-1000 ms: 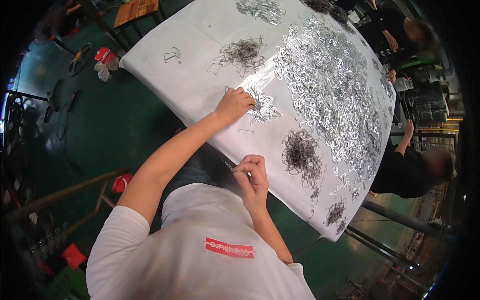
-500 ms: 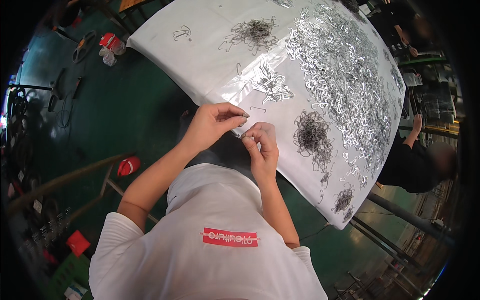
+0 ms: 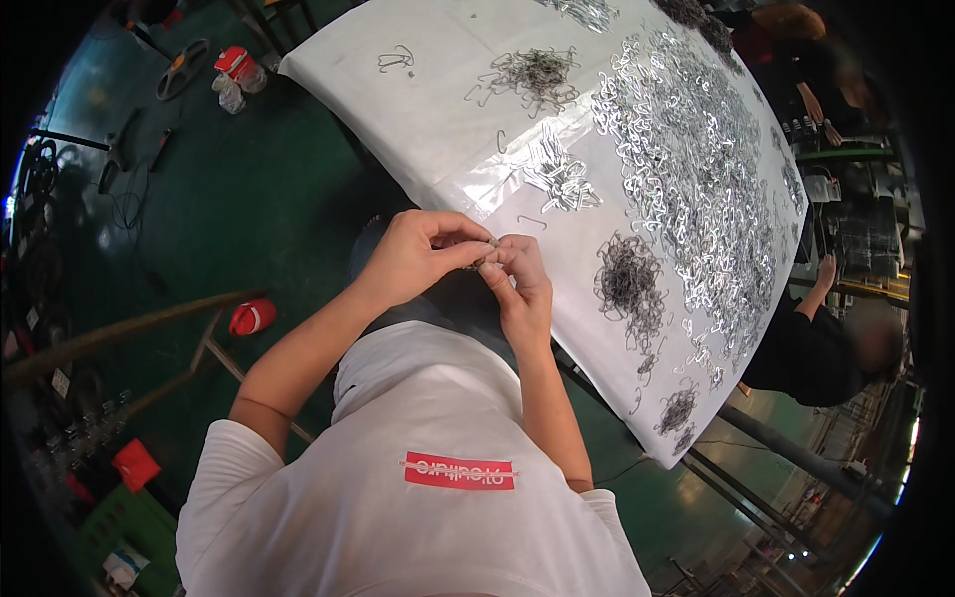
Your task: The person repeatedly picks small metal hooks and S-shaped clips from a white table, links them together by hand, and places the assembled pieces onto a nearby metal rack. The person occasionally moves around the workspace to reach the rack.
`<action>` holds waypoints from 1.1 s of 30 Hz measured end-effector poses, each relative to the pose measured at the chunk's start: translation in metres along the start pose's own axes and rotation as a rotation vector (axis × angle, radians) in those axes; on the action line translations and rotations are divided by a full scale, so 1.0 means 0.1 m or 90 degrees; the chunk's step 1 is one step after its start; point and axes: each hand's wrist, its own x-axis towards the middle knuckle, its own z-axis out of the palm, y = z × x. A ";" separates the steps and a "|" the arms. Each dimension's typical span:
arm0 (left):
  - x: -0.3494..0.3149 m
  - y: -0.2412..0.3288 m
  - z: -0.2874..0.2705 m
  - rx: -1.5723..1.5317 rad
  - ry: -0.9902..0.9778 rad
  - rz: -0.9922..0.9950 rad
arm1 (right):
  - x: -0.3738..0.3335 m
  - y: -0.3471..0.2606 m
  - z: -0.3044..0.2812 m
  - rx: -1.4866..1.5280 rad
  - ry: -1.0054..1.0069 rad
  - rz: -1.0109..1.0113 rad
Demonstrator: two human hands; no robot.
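My left hand [image 3: 423, 251] and my right hand [image 3: 523, 281] meet at the near corner of a white-covered table [image 3: 453, 119]. Thumb and fingers are pinched on both, with the fingertips touching or nearly so. Whatever they grip is too small and covered by the fingers to name. Just beyond them lies a single bent wire hook [image 3: 532, 221]. Behind it is a small heap of shiny metal clips [image 3: 563, 179]. To the right of my right hand sits a tangled pile of dark wire hooks [image 3: 631, 281].
A broad spread of silvery metal pieces [image 3: 696, 169] covers the table's right side. Another dark hook pile [image 3: 537, 78] lies farther back. Co-workers [image 3: 816, 343] are along the right edge. A metal frame [image 3: 204, 343] stands at left, near a red object [image 3: 252, 316] on the green floor.
My hands have come together; the gap between their fingertips has closed. The whole view has shifted slightly, so the table appears a little farther right.
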 end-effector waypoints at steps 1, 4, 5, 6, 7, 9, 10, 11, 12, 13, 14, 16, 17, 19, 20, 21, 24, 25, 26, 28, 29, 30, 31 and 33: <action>-0.01 -0.01 -0.01 0.010 0.004 0.011 | 0.01 0.00 0.01 -0.002 -0.006 -0.004; -0.02 -0.05 -0.03 0.026 0.029 0.101 | 0.03 -0.01 0.01 -0.022 -0.028 -0.012; -0.02 -0.07 -0.02 0.032 0.052 0.152 | 0.05 -0.01 0.00 -0.040 -0.045 -0.010; -0.02 -0.10 -0.03 0.038 0.077 0.204 | 0.09 -0.01 -0.02 -0.057 -0.061 -0.007; -0.03 -0.11 -0.04 0.048 0.081 0.196 | 0.14 0.00 -0.04 -0.043 -0.063 0.012; -0.07 -0.14 -0.08 0.066 0.092 0.180 | 0.31 0.04 -0.12 -0.013 -0.068 0.051; -0.09 -0.15 -0.09 0.057 0.099 0.180 | 0.45 0.09 -0.15 -0.068 -0.062 0.055; -0.10 -0.16 -0.09 0.046 0.105 0.179 | 0.66 0.16 -0.17 -0.122 -0.056 0.057; -0.11 -0.16 -0.10 0.036 0.111 0.180 | 0.89 0.23 -0.18 -0.177 -0.050 0.057; -0.12 -0.16 -0.10 0.040 0.117 0.183 | 1.13 0.31 -0.16 -0.188 -0.046 0.036; -0.13 -0.16 -0.10 0.039 0.120 0.184 | 1.38 0.38 -0.13 -0.207 -0.037 0.037; -0.15 -0.16 -0.10 0.038 0.127 0.184 | 1.85 0.48 -0.06 -0.332 -0.046 0.055; -0.16 -0.15 -0.11 0.056 0.133 0.180 | 2.07 0.51 0.01 -0.369 -0.041 0.082; -0.17 -0.14 -0.11 0.049 0.143 0.176 | 2.39 0.55 0.18 -0.498 -0.016 0.150; -0.17 -0.13 -0.12 0.049 0.145 0.177 | 2.53 0.55 0.29 -0.583 0.000 0.171; -0.17 -0.13 -0.14 0.056 0.147 0.186 | 2.64 0.56 0.38 -0.669 0.017 0.194; -0.17 -0.12 -0.16 0.061 0.154 0.197 | 2.73 0.63 0.57 -0.766 0.022 0.155; -0.17 -0.12 -0.17 0.051 0.161 0.187 | 2.74 0.65 0.57 -0.782 -0.019 0.135; -0.18 -0.12 -0.17 0.041 0.166 0.176 | 2.76 0.66 0.56 -0.796 -0.061 0.120; -0.18 -0.13 -0.17 0.005 0.163 0.146 | 2.72 0.70 0.50 -0.782 -0.109 0.114; -0.18 -0.14 -0.18 0.002 0.160 0.146 | 2.70 0.70 0.44 -0.755 -0.115 0.124; -0.17 -0.15 -0.18 -0.003 0.160 0.144 | 2.66 0.68 0.37 -0.727 -0.121 0.132; -0.17 -0.16 -0.18 0.004 0.164 0.148 | 2.58 0.67 0.30 -0.692 -0.106 0.093; -0.14 -0.18 -0.17 0.013 0.163 0.169 | 2.41 0.58 0.14 -0.458 -0.097 0.145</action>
